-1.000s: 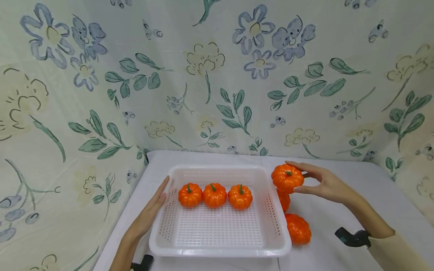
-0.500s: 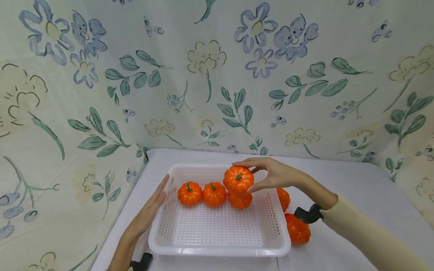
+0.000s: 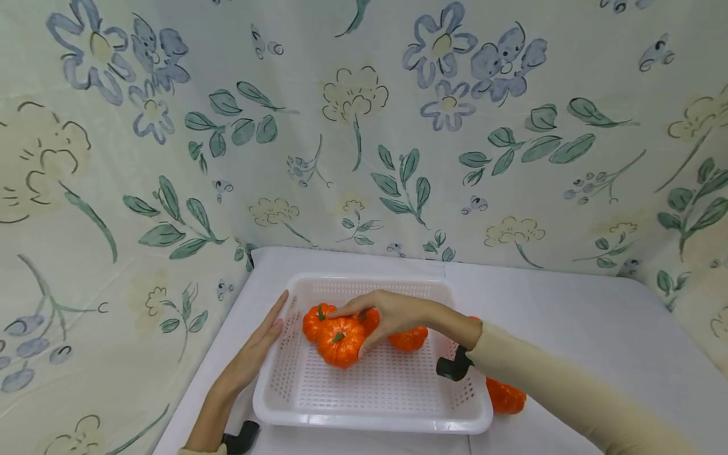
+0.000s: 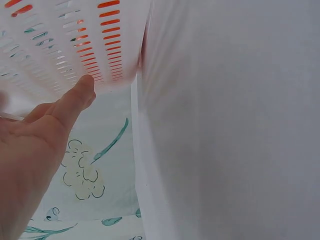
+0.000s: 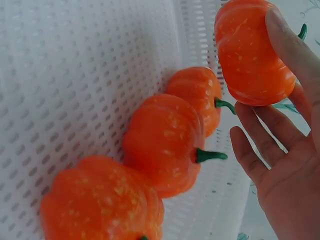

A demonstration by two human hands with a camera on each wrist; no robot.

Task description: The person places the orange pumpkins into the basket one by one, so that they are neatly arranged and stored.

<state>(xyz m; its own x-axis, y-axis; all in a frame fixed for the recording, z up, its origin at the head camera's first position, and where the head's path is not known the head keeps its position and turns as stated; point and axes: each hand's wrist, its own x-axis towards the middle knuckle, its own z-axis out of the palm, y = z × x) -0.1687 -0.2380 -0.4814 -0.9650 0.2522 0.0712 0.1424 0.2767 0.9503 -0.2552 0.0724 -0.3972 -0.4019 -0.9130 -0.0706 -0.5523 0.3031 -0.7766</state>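
Observation:
My right hand (image 3: 392, 314) grips a small orange toy pumpkin (image 3: 339, 342) with a green stem, thumb on one side and fingers on the other. In the right wrist view the held pumpkin (image 5: 255, 52) hangs above the basket floor. Three more pumpkins sit in a row inside the white plastic basket (image 3: 370, 424): a left one (image 3: 315, 321), a middle one (image 5: 165, 145) partly covered by my hand in the head view, and a right one (image 3: 409, 339). My left hand (image 3: 250, 354) rests with straight fingers against the basket's left side, fingertips on the slotted wall (image 4: 100, 50).
Outside the basket's right side another pumpkin (image 3: 505, 397) lies on the white-covered table (image 3: 569, 328), partly behind my right sleeve (image 3: 546, 373). A sliver of orange shows by the right rim. A floral curtain (image 3: 352, 126) hangs behind and to the left.
My right hand has carried a pumpkin from outside the basket's right rim leftward, over the row, to just in front of the left and middle pumpkins. The left hand keeps its place.

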